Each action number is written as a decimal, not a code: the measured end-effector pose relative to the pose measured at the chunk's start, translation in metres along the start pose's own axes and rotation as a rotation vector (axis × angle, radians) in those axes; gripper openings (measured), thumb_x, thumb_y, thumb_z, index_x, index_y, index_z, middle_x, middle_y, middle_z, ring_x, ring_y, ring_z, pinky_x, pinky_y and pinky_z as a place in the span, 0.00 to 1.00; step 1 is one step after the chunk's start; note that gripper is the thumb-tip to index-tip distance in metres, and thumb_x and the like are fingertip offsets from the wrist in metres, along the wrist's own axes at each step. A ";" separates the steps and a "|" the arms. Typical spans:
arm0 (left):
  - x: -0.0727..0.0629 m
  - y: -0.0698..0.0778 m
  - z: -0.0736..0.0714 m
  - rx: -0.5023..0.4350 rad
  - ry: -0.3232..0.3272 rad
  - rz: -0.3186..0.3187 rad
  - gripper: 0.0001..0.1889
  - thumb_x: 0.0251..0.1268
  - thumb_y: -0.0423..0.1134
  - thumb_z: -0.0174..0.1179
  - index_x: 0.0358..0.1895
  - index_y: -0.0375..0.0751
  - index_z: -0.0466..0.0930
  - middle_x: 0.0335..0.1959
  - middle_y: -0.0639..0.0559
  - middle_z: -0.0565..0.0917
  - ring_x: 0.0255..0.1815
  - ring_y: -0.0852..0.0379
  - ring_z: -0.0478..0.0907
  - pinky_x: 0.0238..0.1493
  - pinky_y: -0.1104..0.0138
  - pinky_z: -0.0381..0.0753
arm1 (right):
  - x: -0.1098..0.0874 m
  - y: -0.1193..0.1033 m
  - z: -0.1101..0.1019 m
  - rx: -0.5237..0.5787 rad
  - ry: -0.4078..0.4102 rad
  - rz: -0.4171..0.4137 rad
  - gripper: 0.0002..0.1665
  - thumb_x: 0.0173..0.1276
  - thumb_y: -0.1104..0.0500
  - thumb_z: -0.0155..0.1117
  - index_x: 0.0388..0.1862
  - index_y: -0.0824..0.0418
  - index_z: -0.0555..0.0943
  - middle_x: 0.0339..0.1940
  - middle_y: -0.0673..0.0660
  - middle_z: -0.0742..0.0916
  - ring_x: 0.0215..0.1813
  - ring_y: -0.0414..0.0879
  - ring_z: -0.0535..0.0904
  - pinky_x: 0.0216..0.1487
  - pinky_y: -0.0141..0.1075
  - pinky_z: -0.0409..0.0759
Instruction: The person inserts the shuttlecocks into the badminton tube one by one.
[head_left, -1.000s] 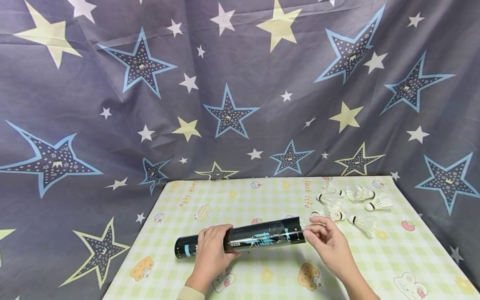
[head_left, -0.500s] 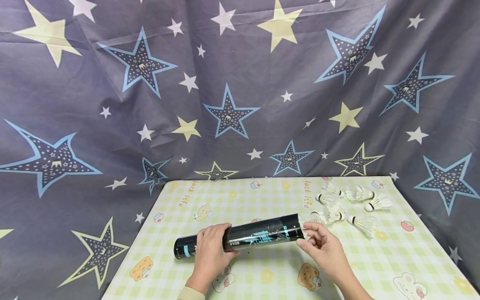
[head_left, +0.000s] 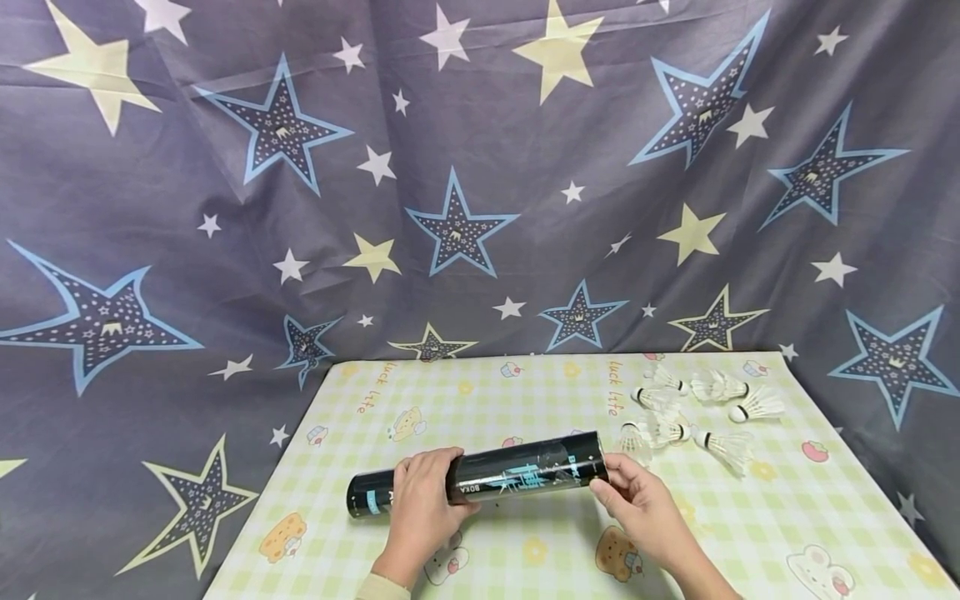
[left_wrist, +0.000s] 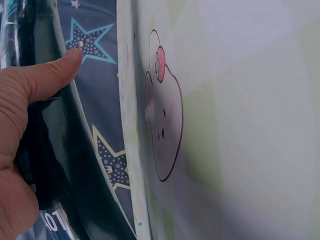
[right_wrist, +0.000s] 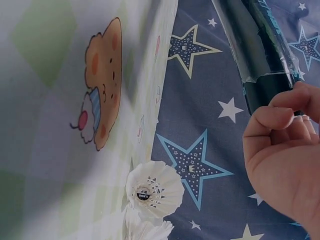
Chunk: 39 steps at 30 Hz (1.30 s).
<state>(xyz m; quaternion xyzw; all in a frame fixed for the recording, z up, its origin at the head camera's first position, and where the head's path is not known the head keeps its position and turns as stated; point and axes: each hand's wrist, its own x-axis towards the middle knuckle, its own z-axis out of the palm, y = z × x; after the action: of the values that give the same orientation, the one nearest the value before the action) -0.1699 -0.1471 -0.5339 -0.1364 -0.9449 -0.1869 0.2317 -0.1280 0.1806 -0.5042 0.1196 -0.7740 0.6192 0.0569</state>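
My left hand [head_left: 426, 500] grips a black shuttlecock tube [head_left: 517, 477] near its middle. The tube lies nearly level over the table, its right end slightly raised. In the left wrist view, the thumb [left_wrist: 52, 75] lies across the tube. At the tube's right end is my right hand [head_left: 647, 510], thumb and curled fingers right at the rim. The right wrist view has those fingers [right_wrist: 272, 122] bent close to the mouth of the tube [right_wrist: 260, 55]. I cannot tell whether they pinch anything there. A white feather shuttlecock [head_left: 633, 442] lies just behind the right hand.
Several more shuttlecocks [head_left: 723, 450] are scattered on the back right of the table. A green-checked cloth [head_left: 525, 550] with cartoon prints covers the tabletop. Behind the table's back edge hangs a grey curtain [head_left: 495, 317] patterned with stars.
My right hand has moved left and slightly down against the tube's end. White feathers that showed at the mouth half a second ago are out of sight. The left hand keeps its grip.
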 end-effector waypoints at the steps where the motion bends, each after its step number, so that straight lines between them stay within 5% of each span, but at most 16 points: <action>1: 0.000 0.000 0.000 0.002 0.001 0.000 0.47 0.26 0.51 0.94 0.61 0.53 0.83 0.54 0.53 0.90 0.58 0.49 0.84 0.65 0.48 0.73 | 0.000 0.000 0.000 0.001 -0.004 -0.001 0.13 0.78 0.64 0.66 0.57 0.67 0.82 0.39 0.53 0.93 0.27 0.32 0.75 0.28 0.32 0.78; 7: 0.000 0.000 0.000 -0.006 0.003 0.003 0.47 0.25 0.51 0.94 0.61 0.53 0.83 0.55 0.53 0.90 0.58 0.50 0.84 0.65 0.48 0.73 | 0.000 0.000 -0.001 0.005 -0.012 -0.003 0.13 0.78 0.63 0.66 0.57 0.66 0.82 0.36 0.45 0.91 0.26 0.34 0.74 0.26 0.32 0.76; 14: 0.002 -0.003 -0.003 -0.016 -0.016 -0.039 0.48 0.28 0.53 0.93 0.63 0.52 0.82 0.57 0.53 0.90 0.60 0.49 0.83 0.67 0.48 0.72 | 0.001 -0.001 -0.018 -0.047 0.109 0.017 0.17 0.77 0.63 0.67 0.62 0.64 0.82 0.51 0.61 0.93 0.32 0.36 0.83 0.33 0.32 0.83; 18: 0.003 -0.004 -0.007 -0.024 -0.034 -0.075 0.48 0.29 0.52 0.92 0.63 0.51 0.82 0.59 0.52 0.89 0.61 0.48 0.83 0.69 0.47 0.70 | 0.009 0.001 -0.031 -0.057 0.193 0.156 0.23 0.81 0.58 0.64 0.70 0.63 0.77 0.59 0.66 0.90 0.35 0.36 0.85 0.37 0.32 0.85; 25: 0.002 -0.005 -0.005 -0.023 -0.042 -0.069 0.47 0.30 0.51 0.93 0.63 0.51 0.82 0.58 0.52 0.89 0.60 0.48 0.83 0.68 0.47 0.71 | 0.022 0.023 -0.042 0.014 0.052 0.411 0.44 0.84 0.57 0.60 0.88 0.67 0.51 0.78 0.73 0.75 0.36 0.42 0.86 0.37 0.33 0.83; 32: 0.001 -0.005 -0.006 -0.017 -0.040 -0.070 0.47 0.30 0.52 0.92 0.63 0.52 0.82 0.58 0.52 0.89 0.61 0.48 0.83 0.68 0.47 0.71 | 0.036 0.040 -0.041 0.073 -0.020 0.459 0.50 0.85 0.57 0.57 0.89 0.68 0.38 0.84 0.76 0.62 0.43 0.45 0.90 0.39 0.35 0.85; 39: 0.002 -0.005 -0.005 -0.007 -0.026 -0.056 0.47 0.28 0.52 0.93 0.62 0.51 0.82 0.58 0.52 0.90 0.60 0.48 0.83 0.67 0.48 0.72 | 0.042 0.045 -0.043 0.092 0.007 0.489 0.48 0.86 0.56 0.55 0.87 0.73 0.39 0.84 0.78 0.61 0.45 0.43 0.89 0.41 0.34 0.87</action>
<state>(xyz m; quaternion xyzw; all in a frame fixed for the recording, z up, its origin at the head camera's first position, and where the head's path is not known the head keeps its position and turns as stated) -0.1708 -0.1535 -0.5301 -0.1134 -0.9505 -0.1951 0.2136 -0.1826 0.2265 -0.5275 -0.0706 -0.7509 0.6493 -0.0975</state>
